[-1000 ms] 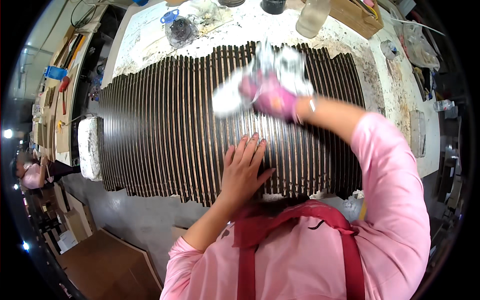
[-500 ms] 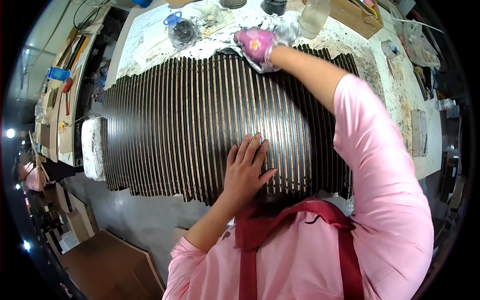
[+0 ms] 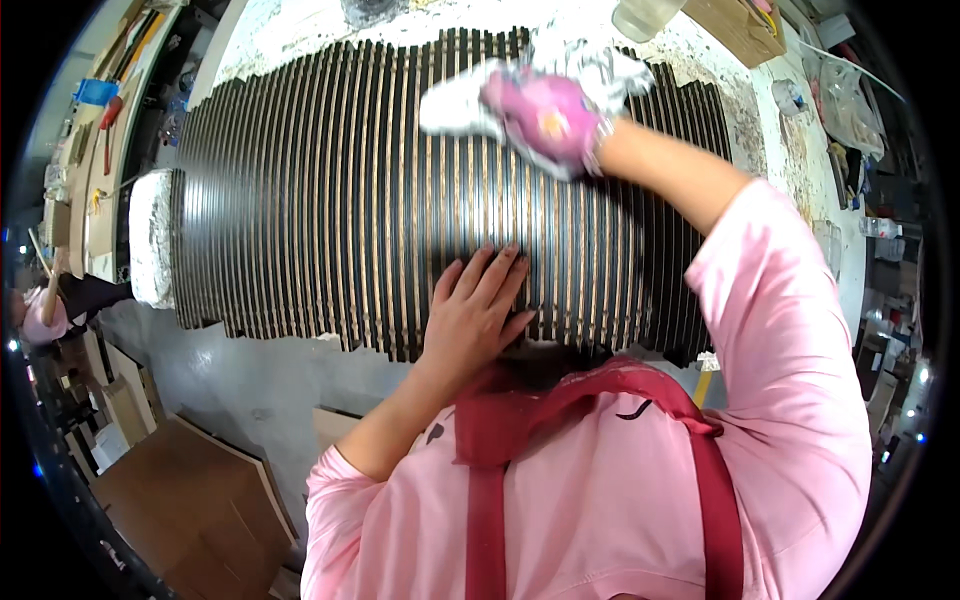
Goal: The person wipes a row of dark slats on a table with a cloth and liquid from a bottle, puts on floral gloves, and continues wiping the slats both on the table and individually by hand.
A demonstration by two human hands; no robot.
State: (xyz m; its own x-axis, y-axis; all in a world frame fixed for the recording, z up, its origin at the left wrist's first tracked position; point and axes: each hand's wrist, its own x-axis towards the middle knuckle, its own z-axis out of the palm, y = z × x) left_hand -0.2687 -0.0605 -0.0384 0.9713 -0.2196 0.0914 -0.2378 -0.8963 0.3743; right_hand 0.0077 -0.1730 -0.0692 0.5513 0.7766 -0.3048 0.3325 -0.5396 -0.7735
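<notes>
It's a workshop (stained worktable [image 3: 285, 42], red-handled tool [image 3: 111, 114]).

Dark strips [image 3: 320, 200] look smooth and glossy, the white rag [image 3: 458, 106] crumpled cloth, the tabletop [image 3: 280, 38] rough and matt, the floor [image 3: 245, 372] faintly shiny.

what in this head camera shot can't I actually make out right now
All in the head view:
- Right hand: blurred, so its exact grip is unclear.
- Strips beneath the cloth and left hand: hidden by both.
- Jar: top cut off by the upper edge.
</notes>
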